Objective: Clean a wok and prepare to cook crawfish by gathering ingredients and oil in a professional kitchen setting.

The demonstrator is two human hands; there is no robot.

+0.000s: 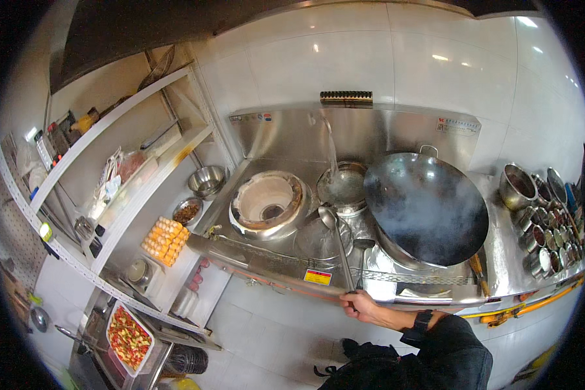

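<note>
My right hand (363, 307) comes in from the lower right, with its fingers closed at the front edge of the stove. It grips the handle of a metal ladle (329, 219), whose bowl rests over a round metal pot lid or strainer (318, 240). A dark-headed spatula (364, 244) lies beside the ladle, its handle running down to the same hand; I cannot tell whether it is gripped too. A large black wok (429, 208) stands tilted on the right burner, smoking. Water runs from a spout into a metal pot (344, 183) behind the ladle. My left hand is out of view.
An uncovered burner (268, 205) is at the left. Seasoning containers (552, 240) crowd the right counter, with a wooden-handled brush (480, 274) near the wok. On the left shelves stand egg trays (166, 240) and metal bowls (207, 181). A tray of chopped peppers (130, 338) sits lower left.
</note>
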